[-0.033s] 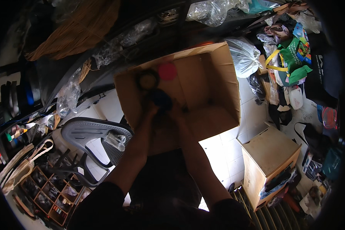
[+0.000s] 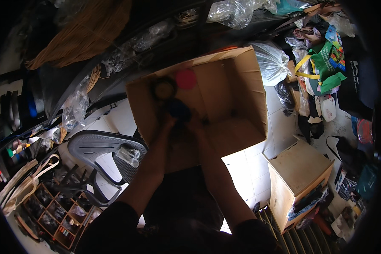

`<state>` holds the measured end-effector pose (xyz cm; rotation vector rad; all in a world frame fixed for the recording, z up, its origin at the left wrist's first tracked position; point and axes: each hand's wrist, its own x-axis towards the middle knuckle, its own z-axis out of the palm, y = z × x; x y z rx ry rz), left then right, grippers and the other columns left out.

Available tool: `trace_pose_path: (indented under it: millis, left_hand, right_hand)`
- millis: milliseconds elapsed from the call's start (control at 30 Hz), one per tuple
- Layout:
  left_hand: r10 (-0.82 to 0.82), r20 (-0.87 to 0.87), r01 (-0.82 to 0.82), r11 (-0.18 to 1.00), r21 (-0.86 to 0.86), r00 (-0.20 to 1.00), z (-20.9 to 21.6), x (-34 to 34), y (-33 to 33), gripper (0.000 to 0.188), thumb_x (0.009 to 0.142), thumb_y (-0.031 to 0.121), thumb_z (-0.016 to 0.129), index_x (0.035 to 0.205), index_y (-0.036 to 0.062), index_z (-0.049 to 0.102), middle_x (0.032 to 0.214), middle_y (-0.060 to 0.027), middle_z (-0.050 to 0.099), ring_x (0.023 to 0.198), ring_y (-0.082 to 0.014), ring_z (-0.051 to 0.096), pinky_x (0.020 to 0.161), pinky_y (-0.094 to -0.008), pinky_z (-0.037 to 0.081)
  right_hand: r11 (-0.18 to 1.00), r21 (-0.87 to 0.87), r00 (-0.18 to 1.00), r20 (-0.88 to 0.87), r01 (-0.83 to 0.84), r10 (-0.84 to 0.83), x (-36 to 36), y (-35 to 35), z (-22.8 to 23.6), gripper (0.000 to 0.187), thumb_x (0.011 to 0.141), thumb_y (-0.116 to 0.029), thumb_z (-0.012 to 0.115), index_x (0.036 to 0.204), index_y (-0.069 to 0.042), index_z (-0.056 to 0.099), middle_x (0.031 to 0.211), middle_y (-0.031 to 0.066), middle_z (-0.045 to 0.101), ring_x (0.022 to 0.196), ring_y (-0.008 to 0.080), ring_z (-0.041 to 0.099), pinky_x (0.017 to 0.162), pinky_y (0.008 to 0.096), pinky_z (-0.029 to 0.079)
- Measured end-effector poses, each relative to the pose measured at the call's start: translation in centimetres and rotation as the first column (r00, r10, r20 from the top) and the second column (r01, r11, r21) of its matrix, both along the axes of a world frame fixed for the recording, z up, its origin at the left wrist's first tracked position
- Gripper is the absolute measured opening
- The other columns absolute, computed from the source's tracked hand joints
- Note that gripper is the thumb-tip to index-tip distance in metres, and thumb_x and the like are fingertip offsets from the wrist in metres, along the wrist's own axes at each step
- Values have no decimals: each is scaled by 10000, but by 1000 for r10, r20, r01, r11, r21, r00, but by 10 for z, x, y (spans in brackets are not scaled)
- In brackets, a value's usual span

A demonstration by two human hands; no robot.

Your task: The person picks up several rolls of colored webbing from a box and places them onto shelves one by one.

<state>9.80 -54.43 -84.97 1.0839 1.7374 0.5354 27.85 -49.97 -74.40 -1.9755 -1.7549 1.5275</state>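
Note:
An open cardboard box stands before me, its inside deep in shadow. Both my arms reach down into it. My left hand and my right hand close from either side on a dark blue, roundish object, whose kind the shadow hides. Just beyond it lies a dark ring-shaped roll with a tan centre. A bright pink disc rests beside that roll, to its right. My fingertips are mostly lost in the dark.
Left of the box is a black plastic chair with a small clear packet on it. A divided wooden tray sits lower left. A small wooden cabinet stands at right, near a white plastic bag and a green bag.

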Motion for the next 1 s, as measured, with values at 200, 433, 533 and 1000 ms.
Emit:
trace_pose_path:
  millis: [200,433,533,1000]
  left_hand:
    - [286,108,-280,957,-71,952,4,28,-5,880,755,251,754,1468,41,282,1469,-181,367,1369,-316,343,1146,-443,291]
    - [562,187,-528,825,-204,806,106,41,47,832,780,257,745,1453,41,306,1439,-177,398,1352,-319,362,1130,-464,312]
    - [635,263,-571,770,-283,726,155,27,61,812,791,260,741,1447,40,316,1426,-175,411,1345,-320,370,1123,-473,321]
    - [254,620,-217,967,-137,743,460,28,81,588,779,219,776,1244,-22,508,1090,-131,601,984,-248,632,779,-388,577]
  right_hand:
    - [994,-51,970,-219,96,-105,6,-5,-20,740,789,-288,684,1396,10,383,1372,231,477,1298,353,448,1094,438,353]
    - [976,36,971,-119,214,-208,30,40,16,579,873,-224,624,1382,-16,441,1307,208,550,1222,327,529,1038,422,410]
    - [938,-108,930,-135,330,-343,28,75,82,518,871,-197,657,1343,-38,517,1253,190,590,1163,278,570,998,397,438]
    - [763,-3,564,-672,647,-481,83,47,303,515,842,-151,709,1312,-27,539,1109,89,636,897,154,641,705,301,536]
